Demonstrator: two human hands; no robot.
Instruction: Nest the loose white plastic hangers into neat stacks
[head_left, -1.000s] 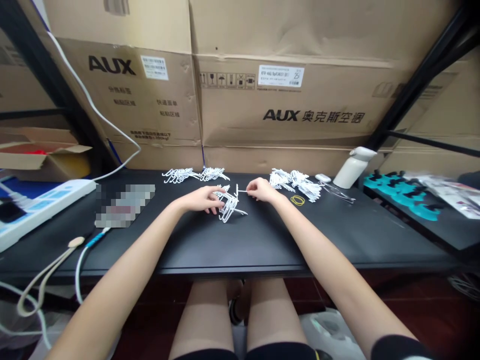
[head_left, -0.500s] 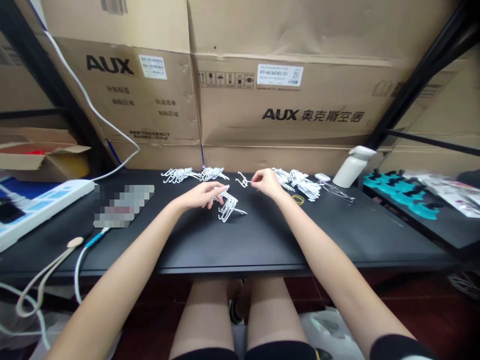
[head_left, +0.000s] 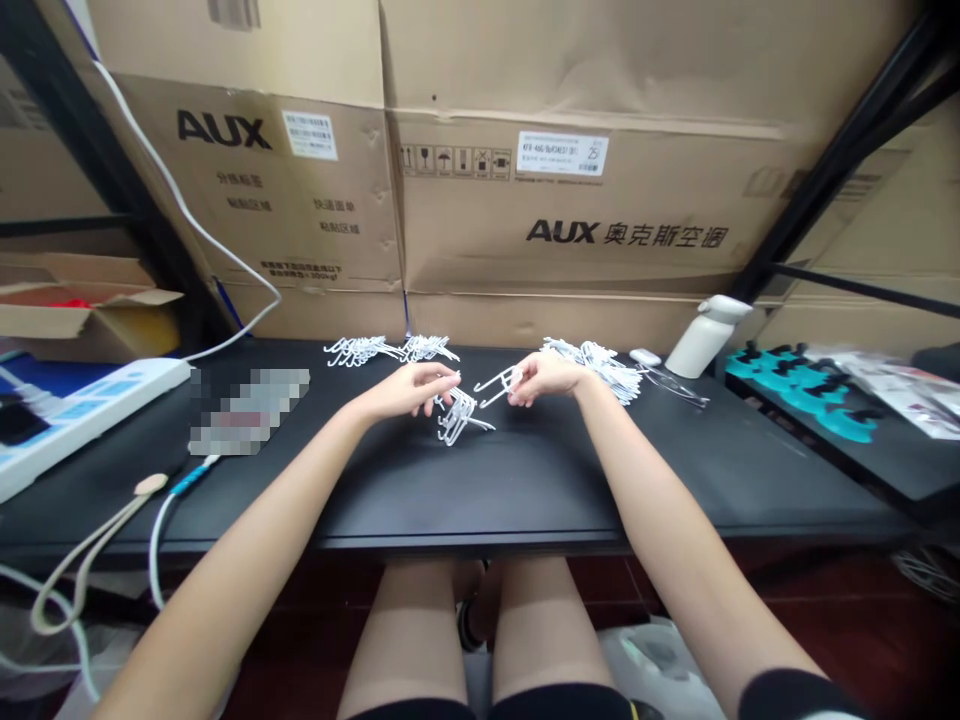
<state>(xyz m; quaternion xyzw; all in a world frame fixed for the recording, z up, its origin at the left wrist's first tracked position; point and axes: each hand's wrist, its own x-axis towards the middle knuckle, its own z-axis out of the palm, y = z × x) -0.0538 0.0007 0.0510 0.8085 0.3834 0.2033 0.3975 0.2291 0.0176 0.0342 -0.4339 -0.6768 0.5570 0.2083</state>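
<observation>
My left hand (head_left: 417,390) is closed at the fingertips on the upper end of a small bunch of white hooks (head_left: 454,420). The bunch stands on the black table, its curved ends pointing to the left. My right hand (head_left: 546,378) pinches a single white double hook (head_left: 498,384), whose two prongs point left towards the bunch. A small gap separates that hook from the bunch. Behind my right hand lies a loose pile of white hooks (head_left: 622,380), partly covered by the hand. Two more groups of white hooks (head_left: 361,350) lie at the back, beyond my left hand.
A white bottle (head_left: 709,335) leans at the back right, beside glasses (head_left: 679,388) and a small white case (head_left: 645,356). Turquoise parts (head_left: 810,395) lie farther right. On the left are a blurred flat item (head_left: 251,410), a power strip (head_left: 90,420) and cables. Cardboard boxes (head_left: 465,230) stand behind the table.
My right hand has come nearer and turned, bringing its hook up beside the bunch. My left hand has stayed at the bunch, its fingers shifting slightly.
</observation>
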